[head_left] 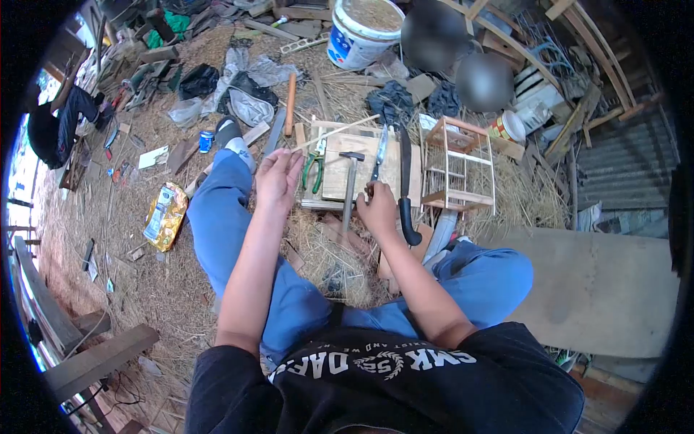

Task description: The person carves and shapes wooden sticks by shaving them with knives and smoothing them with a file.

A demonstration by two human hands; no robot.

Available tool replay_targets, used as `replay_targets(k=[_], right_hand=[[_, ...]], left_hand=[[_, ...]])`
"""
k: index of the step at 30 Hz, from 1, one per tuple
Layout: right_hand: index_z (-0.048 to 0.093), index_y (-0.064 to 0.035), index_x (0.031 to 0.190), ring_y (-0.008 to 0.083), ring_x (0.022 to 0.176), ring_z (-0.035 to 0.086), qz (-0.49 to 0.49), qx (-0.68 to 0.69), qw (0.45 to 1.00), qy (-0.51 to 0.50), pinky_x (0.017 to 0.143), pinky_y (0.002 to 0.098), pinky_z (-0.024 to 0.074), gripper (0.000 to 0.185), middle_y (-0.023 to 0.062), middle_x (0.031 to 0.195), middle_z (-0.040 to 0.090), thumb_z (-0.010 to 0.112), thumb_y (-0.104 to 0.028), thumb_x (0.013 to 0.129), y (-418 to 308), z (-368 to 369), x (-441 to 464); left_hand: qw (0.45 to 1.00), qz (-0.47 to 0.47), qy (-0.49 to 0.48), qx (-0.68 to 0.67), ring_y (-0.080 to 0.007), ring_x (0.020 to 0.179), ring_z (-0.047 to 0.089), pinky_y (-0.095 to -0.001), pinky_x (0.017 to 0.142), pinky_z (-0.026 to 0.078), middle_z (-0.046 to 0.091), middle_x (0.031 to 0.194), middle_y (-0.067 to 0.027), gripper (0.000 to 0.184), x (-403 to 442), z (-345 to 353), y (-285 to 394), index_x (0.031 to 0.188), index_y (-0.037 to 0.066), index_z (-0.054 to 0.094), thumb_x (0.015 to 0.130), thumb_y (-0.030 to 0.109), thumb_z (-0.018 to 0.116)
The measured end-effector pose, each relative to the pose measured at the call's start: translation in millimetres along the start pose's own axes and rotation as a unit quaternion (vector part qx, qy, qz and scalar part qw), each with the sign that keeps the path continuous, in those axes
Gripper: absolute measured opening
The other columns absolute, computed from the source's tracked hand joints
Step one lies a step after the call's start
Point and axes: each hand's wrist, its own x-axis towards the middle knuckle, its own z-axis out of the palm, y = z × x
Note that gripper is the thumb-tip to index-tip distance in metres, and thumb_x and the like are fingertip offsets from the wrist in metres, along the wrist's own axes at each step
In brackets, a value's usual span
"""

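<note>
My left hand pinches one end of a thin wooden stick, which slants up to the right over the boards. My right hand is closed at the lower end of a knife's dark handle; its blade points away from me over a wooden board. A hammer lies left of that hand, head away from me. Green-handled pliers rest at the board's left side. To the right lies a machete with a black handle. A small wooden slatted frame stands beyond it.
A white bucket stands ahead, with a smaller tub to its right. A saw, a blue can and a yellow packet lie leftward. A large flat panel is at my right. Another person sits far left.
</note>
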Motion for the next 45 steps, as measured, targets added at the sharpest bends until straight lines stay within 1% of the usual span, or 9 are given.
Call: replay_targets(k=[4, 5, 14, 17, 25, 28, 31, 38, 45], right_hand=[[0.063, -0.0005, 0.104, 0.0414, 0.094, 0.063, -0.003, -0.036, 0.999, -0.025, 0.082, 0.0494, 0.0515, 0.028, 0.0218, 0.098, 0.064, 0.073, -0.016, 0.083, -2, 13, 0], [0.062, 0.0000, 0.099, 0.0368, 0.080, 0.062, -0.041, -0.041, 0.998, 0.018, 0.073, 0.0460, 0.0504, 0.026, 0.0183, 0.086, 0.062, 0.074, -0.014, 0.082, 1, 20, 0], [0.062, 0.0005, 0.100, 0.0411, 0.088, 0.062, 0.015, -0.035, 0.999, 0.029, 0.079, 0.0504, 0.0493, 0.024, 0.0220, 0.094, 0.063, 0.070, -0.015, 0.085, 0, 10, 14], [0.062, 0.0026, 0.104, 0.0394, 0.087, 0.064, 0.013, -0.047, 0.993, 0.105, 0.080, 0.0468, 0.0505, 0.027, 0.0221, 0.093, 0.064, 0.068, -0.015, 0.085, 7, -2, 17], [0.062, 0.0027, 0.105, 0.0386, 0.091, 0.065, 0.085, -0.120, 0.985, 0.090, 0.083, 0.0471, 0.0512, 0.031, 0.0233, 0.096, 0.064, 0.069, -0.019, 0.085, 25, -21, 15], [0.062, 0.0011, 0.106, 0.0387, 0.091, 0.066, 0.056, -0.114, 0.989, 0.078, 0.083, 0.0472, 0.0522, 0.032, 0.0229, 0.096, 0.066, 0.072, -0.021, 0.085, 27, -23, 13], [0.063, -0.0008, 0.107, 0.0405, 0.089, 0.067, 0.045, -0.095, 0.993, -0.062, 0.081, 0.0475, 0.0533, 0.034, 0.0233, 0.099, 0.067, 0.076, -0.024, 0.086, 23, -16, 11], [0.058, -0.0008, 0.102, 0.0450, 0.091, 0.064, 0.011, -0.090, 0.994, 0.052, 0.078, 0.0518, 0.0522, 0.033, 0.0225, 0.095, 0.064, 0.074, -0.025, 0.088, 9, 3, 5], [0.063, 0.0004, 0.086, 0.0422, 0.078, 0.068, 0.059, -0.097, 0.987, -0.116, 0.071, 0.0485, 0.0534, 0.042, 0.0225, 0.081, 0.069, 0.074, -0.040, 0.086, -23, 5, -15]], left_hand=[[1.000, 0.017, -0.008, -0.002, -0.0280, 0.105, 0.070, -0.0400, 0.099, 0.060, 0.065, 0.110, -0.0165, 0.016, -6, 0, 7, 0.112, -0.001, 0.053, 0.099, 0.000, 0.063], [1.000, 0.023, -0.008, 0.005, -0.0277, 0.105, 0.070, -0.0393, 0.099, 0.060, 0.065, 0.110, -0.0165, 0.018, -9, 1, 9, 0.112, -0.001, 0.052, 0.099, 0.000, 0.063], [0.999, 0.037, -0.021, 0.021, -0.0283, 0.109, 0.069, -0.0355, 0.099, 0.060, 0.064, 0.115, -0.0162, 0.022, -15, 0, 19, 0.114, -0.001, 0.049, 0.097, -0.003, 0.064], [0.999, 0.043, -0.027, 0.018, -0.0288, 0.111, 0.069, -0.0366, 0.099, 0.060, 0.064, 0.115, -0.0168, 0.021, -16, 1, 18, 0.114, -0.002, 0.049, 0.098, -0.003, 0.063], [0.994, -0.089, -0.038, -0.055, -0.0333, 0.114, 0.067, -0.0438, 0.105, 0.057, 0.063, 0.114, -0.0201, 0.012, -14, -7, -1, 0.106, -0.006, 0.053, 0.098, -0.002, 0.061], [0.992, -0.104, -0.025, -0.070, -0.0338, 0.115, 0.066, -0.0455, 0.106, 0.057, 0.061, 0.116, -0.0219, 0.009, -17, -9, -18, 0.102, -0.007, 0.053, 0.097, -0.003, 0.059], [0.984, -0.156, -0.033, -0.084, -0.0341, 0.116, 0.065, -0.0468, 0.106, 0.057, 0.060, 0.111, -0.0201, 0.008, -20, -9, -19, 0.099, -0.007, 0.053, 0.097, -0.002, 0.060], [0.975, -0.192, -0.019, -0.114, -0.0281, 0.100, 0.068, -0.0475, 0.106, 0.057, 0.060, 0.094, -0.0136, 0.007, -19, -13, -14, 0.093, -0.005, 0.055, 0.096, -0.001, 0.060], [0.972, -0.190, -0.032, -0.137, -0.0236, 0.088, 0.065, -0.0469, 0.104, 0.057, 0.058, 0.088, -0.0087, 0.009, -15, -10, -4, 0.096, -0.002, 0.057, 0.097, 0.005, 0.062]])
